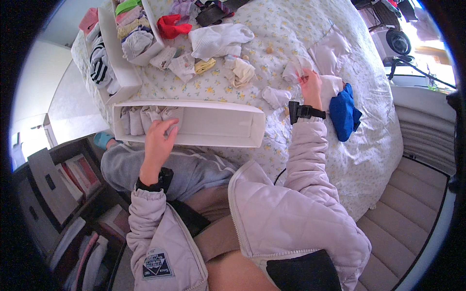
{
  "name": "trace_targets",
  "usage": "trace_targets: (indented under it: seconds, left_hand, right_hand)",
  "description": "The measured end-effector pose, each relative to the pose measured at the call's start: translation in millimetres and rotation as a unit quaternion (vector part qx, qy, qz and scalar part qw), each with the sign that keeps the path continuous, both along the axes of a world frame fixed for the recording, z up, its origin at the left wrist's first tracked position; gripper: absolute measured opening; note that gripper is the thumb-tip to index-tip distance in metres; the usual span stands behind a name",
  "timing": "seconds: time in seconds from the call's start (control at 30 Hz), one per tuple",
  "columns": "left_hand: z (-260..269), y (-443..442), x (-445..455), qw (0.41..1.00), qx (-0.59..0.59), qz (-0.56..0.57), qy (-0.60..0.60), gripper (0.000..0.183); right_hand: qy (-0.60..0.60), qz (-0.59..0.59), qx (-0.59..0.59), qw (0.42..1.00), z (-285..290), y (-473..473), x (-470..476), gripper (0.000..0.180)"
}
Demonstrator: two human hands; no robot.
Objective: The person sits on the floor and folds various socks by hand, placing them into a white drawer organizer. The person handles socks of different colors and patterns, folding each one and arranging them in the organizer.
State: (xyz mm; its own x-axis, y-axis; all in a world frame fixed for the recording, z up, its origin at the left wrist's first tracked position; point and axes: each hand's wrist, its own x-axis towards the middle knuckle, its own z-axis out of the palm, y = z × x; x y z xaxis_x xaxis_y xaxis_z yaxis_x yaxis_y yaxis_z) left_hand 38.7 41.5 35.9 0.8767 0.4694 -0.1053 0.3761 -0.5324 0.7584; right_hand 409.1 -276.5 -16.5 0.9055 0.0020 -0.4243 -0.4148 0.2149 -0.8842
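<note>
A long white open box (236, 141) lies across the bed before me, with several pale folded garments (136, 122) upright in its left end. My left hand (160, 140) is over the box's near wall, its fingertips at the last folded garment; whether it grips it is unclear. To the right, my right hand (310, 83) pinches a thin white garment (296, 68) on the bedspread. A small white cloth (276, 97) lies left of that wrist, and a blue garment (343, 112) rests to its right. A white satin-like piece (332, 51) lies beyond.
Two more white boxes with clothes, one (120, 71) holding a striped piece, stand at the upper left. A red cloth (173, 27), a white ribbed garment (218, 40) and a yellow folded cloth (205, 66) lie on the floral bedspread (204, 87). Dark shelves (87, 203) stand at lower left.
</note>
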Motion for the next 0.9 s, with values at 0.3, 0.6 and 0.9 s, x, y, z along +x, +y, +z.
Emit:
trace_targets:
  seconds: [0.3,0.6,0.9]
  left_hand:
    - [3,1,0,0.999,0.015,-0.01,-0.036,0.021]
    - [4,-1,-1,1.0,-0.004,0.012,-0.023,0.02]
    - [-6,0,-2,0.998,0.04,0.017,-0.042,0.018]
  right_hand:
    - [-0.133,0.062,-0.256,0.955,4,-10,15,0.036]
    - [-0.14,0.076,-0.522,0.838,-73,-2,27,0.084]
    - [0.001,0.183,-0.314,0.932,-48,2,7,0.064]
